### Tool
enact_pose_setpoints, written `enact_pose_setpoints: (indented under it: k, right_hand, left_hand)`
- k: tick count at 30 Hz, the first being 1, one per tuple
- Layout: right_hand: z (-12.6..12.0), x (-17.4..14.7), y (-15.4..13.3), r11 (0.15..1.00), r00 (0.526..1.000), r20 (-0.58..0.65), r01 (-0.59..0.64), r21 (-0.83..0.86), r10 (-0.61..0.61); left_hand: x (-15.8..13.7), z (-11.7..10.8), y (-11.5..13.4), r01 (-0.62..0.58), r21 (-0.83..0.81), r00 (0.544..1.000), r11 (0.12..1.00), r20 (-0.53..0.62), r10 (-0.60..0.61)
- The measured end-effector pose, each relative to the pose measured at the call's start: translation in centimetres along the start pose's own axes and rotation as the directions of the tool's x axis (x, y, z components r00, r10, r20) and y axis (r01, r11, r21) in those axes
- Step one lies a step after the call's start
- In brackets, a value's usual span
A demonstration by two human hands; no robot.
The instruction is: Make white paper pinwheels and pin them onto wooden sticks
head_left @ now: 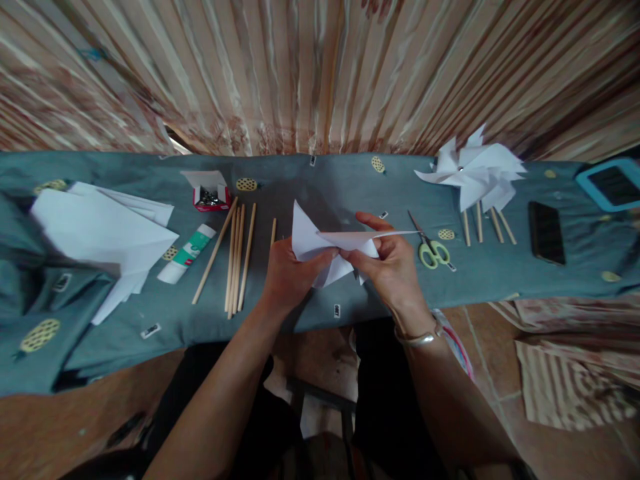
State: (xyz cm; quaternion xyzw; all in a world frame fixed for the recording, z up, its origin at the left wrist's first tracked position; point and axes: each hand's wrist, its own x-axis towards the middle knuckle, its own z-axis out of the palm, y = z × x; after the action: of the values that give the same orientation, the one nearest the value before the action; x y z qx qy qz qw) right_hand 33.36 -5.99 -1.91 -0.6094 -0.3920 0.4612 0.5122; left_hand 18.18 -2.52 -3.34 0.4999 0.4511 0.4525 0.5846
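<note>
A white paper pinwheel (306, 237) with folded blades is held up above the middle of the table. My left hand (295, 270) grips it from the left, thumb pressed near its centre. From the other side my right hand (387, 260) pinches it, with the thumb meeting the left one and the index finger stretched out behind the paper. The fingers beneath the paper are partly hidden. Just right of my right hand lie green-handled scissors (433, 253). A wooden stick (273, 231) pokes out behind my left hand.
Several wooden sticks (247, 257), a glue stick (187, 255), a red box of small metal pieces (211, 195) and white paper sheets (105, 230) lie left. Finished pinwheels (477, 170) on sticks, a black phone (547, 232) and a blue-framed device (613, 185) lie right. A curtain (300, 73) hangs behind.
</note>
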Motion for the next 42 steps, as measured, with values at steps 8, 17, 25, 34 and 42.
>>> enact_pose_setpoints:
  k: [8, 17, 25, 34, 42]
  right_hand:
    - [-0.01, 0.12, 0.41, 0.999, 0.999, 0.02, 0.025, 0.024, -0.026]
    - [0.17, 0.05, 0.61, 1.0, 1.0, 0.003, 0.019, 0.017, -0.019]
    - [0.37, 0.07, 0.32, 0.998, 0.999, -0.024, 0.025, 0.064, -0.023]
    - [0.19, 0.21, 0.48, 0.998, 0.999, 0.009, 0.047, 0.049, -0.048]
    - [0.07, -0.08, 0.28, 0.999, 0.999, 0.048, 0.009, 0.04, -0.011]
  left_hand:
    - [0.05, -0.01, 0.08, 0.016, 0.003, 1.0, 1.0, 0.0, -0.016]
    - [-0.02, 0.03, -0.22, -0.008, -0.004, 1.0, 1.0, -0.007, 0.008]
    - [0.17, 0.1, -0.17, 0.03, -0.04, 0.999, 0.999, -0.017, -0.031]
    - [-0.02, 0.19, 0.02, 0.099, -0.141, 0.995, 0.985, -0.011, -0.101]
    - [-0.79, -0.05, -0.21, 0.18, -0.102, 0.983, 0.978, 0.063, -0.175]
